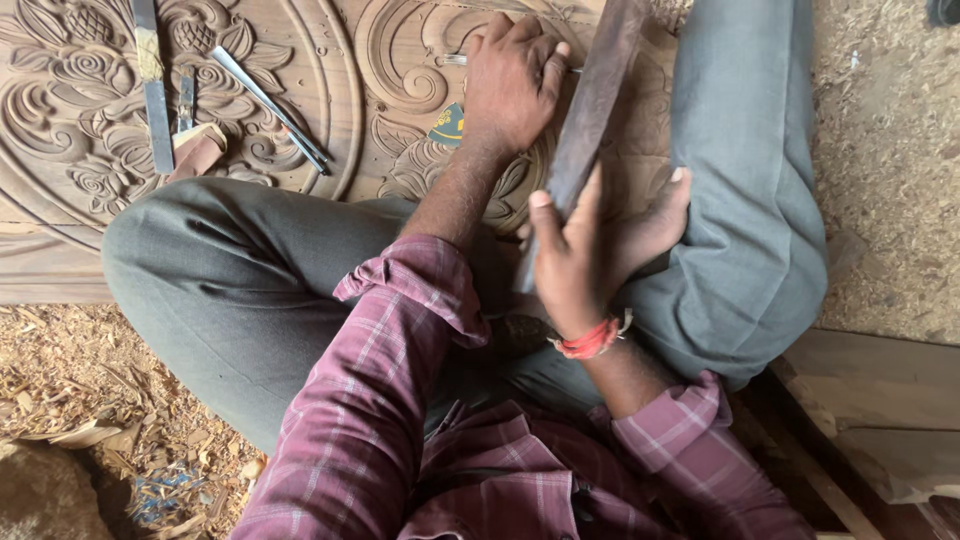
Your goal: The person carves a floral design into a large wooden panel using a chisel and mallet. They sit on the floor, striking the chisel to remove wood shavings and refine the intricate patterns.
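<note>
Carved wooden panel [330, 110], brown, with floral and scroll relief inside a circular border, lying flat beneath a seated person in grey trousers and a maroon plaid shirt. Left hand [512, 85]: fingers curled shut around a thin metal chisel [456, 60], of which only a short bright length shows at either side of the fist; the hand rests on the scrollwork near the panel's centre. Right hand [590, 250]: closed about the lower part of a long, dark wooden mallet [592, 110], a flat bar rising slantwise to the top edge of the view, thumb laid along its face and fingers wrapped behind; a red thread band circles the wrist. The mallet's upper end stands just right of the left hand, over the carved surface. Loose tools on the panel, upper left: one flat chisel with a yellowed shaft [152, 85], one shorter chisel [186, 100] beside it, a pair of slender steel chisels [270, 108] lying diagonally together, and a small tan wooden block [197, 148]. A small blue-green object [449, 125] lies just below the left hand. Wood shavings [90, 400] cover the ground at lower left.
</note>
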The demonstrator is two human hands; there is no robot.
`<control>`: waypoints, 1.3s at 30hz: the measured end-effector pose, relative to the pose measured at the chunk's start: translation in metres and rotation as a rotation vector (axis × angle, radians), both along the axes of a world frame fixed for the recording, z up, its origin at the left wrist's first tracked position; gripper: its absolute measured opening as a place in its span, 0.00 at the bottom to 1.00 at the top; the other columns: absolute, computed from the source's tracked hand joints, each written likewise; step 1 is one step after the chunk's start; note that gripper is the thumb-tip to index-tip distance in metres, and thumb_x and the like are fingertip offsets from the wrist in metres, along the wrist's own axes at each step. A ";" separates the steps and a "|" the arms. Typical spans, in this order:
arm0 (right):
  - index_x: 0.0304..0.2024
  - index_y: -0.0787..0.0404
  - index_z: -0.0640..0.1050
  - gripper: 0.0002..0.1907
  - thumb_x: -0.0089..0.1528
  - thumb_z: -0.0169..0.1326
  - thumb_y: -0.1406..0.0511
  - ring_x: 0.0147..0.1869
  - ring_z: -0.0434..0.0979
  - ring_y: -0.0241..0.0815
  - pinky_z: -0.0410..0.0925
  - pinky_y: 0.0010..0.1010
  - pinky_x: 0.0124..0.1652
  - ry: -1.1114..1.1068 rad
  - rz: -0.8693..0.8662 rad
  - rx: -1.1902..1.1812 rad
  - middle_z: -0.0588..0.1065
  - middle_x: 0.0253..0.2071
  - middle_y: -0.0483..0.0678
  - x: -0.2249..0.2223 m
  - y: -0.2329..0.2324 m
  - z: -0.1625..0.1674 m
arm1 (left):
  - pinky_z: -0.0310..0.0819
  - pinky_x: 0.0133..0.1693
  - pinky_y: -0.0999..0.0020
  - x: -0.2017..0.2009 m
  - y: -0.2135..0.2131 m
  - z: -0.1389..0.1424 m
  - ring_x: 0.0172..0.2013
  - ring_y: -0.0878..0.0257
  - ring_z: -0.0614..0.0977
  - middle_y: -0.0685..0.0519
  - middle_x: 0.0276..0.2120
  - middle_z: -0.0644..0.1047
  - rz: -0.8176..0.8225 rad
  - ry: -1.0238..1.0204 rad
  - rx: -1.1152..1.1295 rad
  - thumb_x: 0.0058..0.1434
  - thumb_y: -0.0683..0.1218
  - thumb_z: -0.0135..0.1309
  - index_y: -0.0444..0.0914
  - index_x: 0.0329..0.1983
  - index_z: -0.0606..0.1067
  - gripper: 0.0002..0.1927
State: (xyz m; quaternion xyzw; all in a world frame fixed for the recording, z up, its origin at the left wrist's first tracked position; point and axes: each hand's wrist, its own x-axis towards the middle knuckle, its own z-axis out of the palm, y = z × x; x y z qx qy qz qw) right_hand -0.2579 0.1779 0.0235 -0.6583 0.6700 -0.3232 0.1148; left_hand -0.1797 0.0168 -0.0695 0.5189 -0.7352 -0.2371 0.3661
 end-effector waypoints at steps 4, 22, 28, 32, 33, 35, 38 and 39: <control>0.80 0.61 0.45 0.37 0.74 0.46 0.64 0.36 0.71 0.42 0.69 0.31 0.38 -0.934 -0.194 0.310 0.69 0.49 0.59 0.000 0.002 -0.002 | 0.64 0.47 0.52 0.007 0.003 0.001 0.47 0.50 0.74 0.51 0.40 0.78 -0.030 -0.013 0.039 0.68 0.51 0.50 0.40 0.37 0.81 0.13; 0.77 0.67 0.45 0.40 0.70 0.43 0.58 0.55 0.75 0.51 0.68 0.34 0.56 0.444 -0.099 -0.033 0.65 0.60 0.60 0.015 -0.005 0.024 | 0.63 0.50 0.52 0.015 0.001 0.005 0.46 0.50 0.74 0.50 0.39 0.78 -0.085 0.035 0.065 0.68 0.50 0.49 0.41 0.35 0.82 0.14; 0.79 0.64 0.46 0.39 0.70 0.47 0.63 0.41 0.71 0.53 0.68 0.41 0.42 -0.915 -0.238 0.448 0.68 0.50 0.63 0.016 -0.005 0.011 | 0.64 0.49 0.52 0.017 0.002 0.005 0.45 0.50 0.74 0.50 0.38 0.78 -0.091 0.020 0.026 0.67 0.50 0.50 0.41 0.36 0.82 0.13; 0.77 0.64 0.44 0.38 0.71 0.46 0.63 0.38 0.74 0.44 0.71 0.33 0.40 -0.827 -0.218 0.355 0.69 0.48 0.56 0.012 0.006 0.003 | 0.64 0.48 0.51 0.019 0.002 0.006 0.44 0.49 0.74 0.50 0.36 0.78 -0.120 -0.005 0.096 0.66 0.50 0.50 0.40 0.34 0.82 0.13; 0.77 0.64 0.44 0.38 0.72 0.46 0.63 0.38 0.75 0.42 0.72 0.31 0.39 -0.799 -0.207 0.344 0.69 0.48 0.54 0.012 0.008 0.000 | 0.64 0.48 0.51 0.020 0.002 0.006 0.44 0.49 0.74 0.49 0.37 0.79 -0.123 0.001 0.076 0.66 0.50 0.50 0.40 0.34 0.82 0.13; 0.77 0.64 0.42 0.38 0.73 0.45 0.63 0.37 0.76 0.38 0.73 0.28 0.39 -0.745 -0.183 0.327 0.70 0.47 0.51 0.012 0.011 -0.006 | 0.64 0.49 0.51 0.021 0.002 0.006 0.44 0.48 0.74 0.49 0.38 0.79 -0.127 0.010 0.038 0.66 0.50 0.51 0.39 0.34 0.82 0.13; 0.79 0.64 0.42 0.32 0.84 0.45 0.65 0.53 0.75 0.45 0.71 0.34 0.57 -0.532 0.070 0.174 0.65 0.65 0.60 0.013 0.010 -0.011 | 0.66 0.50 0.51 0.023 0.002 0.005 0.43 0.48 0.74 0.49 0.35 0.78 -0.138 0.044 0.052 0.65 0.50 0.51 0.42 0.32 0.83 0.12; 0.79 0.64 0.42 0.33 0.81 0.45 0.64 0.48 0.74 0.43 0.70 0.33 0.51 -0.646 0.004 0.222 0.67 0.59 0.59 0.013 0.010 -0.010 | 0.66 0.49 0.51 0.024 0.002 0.005 0.43 0.48 0.74 0.49 0.36 0.79 -0.141 0.063 0.031 0.65 0.50 0.51 0.41 0.34 0.83 0.12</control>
